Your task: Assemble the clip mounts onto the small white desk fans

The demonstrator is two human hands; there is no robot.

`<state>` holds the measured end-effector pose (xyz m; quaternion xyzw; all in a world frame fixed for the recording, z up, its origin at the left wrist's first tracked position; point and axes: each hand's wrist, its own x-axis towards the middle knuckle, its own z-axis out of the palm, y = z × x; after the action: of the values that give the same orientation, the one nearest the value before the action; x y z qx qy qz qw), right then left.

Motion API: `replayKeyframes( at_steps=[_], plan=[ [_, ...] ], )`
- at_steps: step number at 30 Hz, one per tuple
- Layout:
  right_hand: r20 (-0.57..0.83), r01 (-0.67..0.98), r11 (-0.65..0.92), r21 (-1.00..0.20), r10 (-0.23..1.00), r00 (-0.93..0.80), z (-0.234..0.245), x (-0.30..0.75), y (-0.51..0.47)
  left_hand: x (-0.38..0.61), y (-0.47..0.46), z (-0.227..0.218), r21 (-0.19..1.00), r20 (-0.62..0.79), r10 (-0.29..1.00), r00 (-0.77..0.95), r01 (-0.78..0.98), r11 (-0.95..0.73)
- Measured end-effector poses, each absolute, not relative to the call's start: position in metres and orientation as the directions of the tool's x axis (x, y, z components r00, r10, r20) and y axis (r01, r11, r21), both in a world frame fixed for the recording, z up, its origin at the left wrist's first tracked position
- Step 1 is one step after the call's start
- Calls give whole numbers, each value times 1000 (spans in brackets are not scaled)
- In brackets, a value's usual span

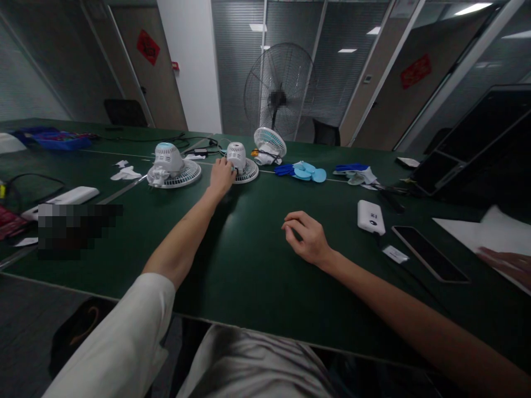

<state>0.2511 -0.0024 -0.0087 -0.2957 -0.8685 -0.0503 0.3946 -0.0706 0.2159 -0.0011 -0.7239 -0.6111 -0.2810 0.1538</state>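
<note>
My left hand (223, 176) reaches forward across the green table, its fingers curled on the near side of a small white electric fan (236, 156). That fan lies grille down with its motor housing up; my hand hides part of it. Left of it, a second white fan (168, 160) rests face down the same way. Behind and to the right, a third white fan (269, 146) has its grille tilted upward. Over the table in front of me, my right hand (306, 236) is loosely curled, thumb close to the index finger, with nothing visible in it.
Light blue fan blades (309, 171) lie right of the fans. Near my right arm are a white power bank (370, 216) with a cable and a dark phone (429, 253). Another person's hand (508, 264) rests by white paper at right. A blue tray (62, 139) stands far left.
</note>
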Motion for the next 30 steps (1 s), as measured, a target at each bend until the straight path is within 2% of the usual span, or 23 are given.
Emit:
replayKeyframes(
  at_steps=[10,18,24,30],
  plan=[
    [711,548,823,-150,475,-519,-9,252,-1,-84,214,9,106,528,841,114,974,-199],
    [720,549,825,-136,463,-517,-11,251,0,-85,215,8,255,530,848,-5,954,-154],
    [707,546,822,-161,482,-518,-11,251,0,-74,203,-4,319,551,831,70,903,-288],
    [628,632,723,-279,635,-449,-7,250,2,-60,148,-12,371,576,798,177,813,-449]
  ],
)
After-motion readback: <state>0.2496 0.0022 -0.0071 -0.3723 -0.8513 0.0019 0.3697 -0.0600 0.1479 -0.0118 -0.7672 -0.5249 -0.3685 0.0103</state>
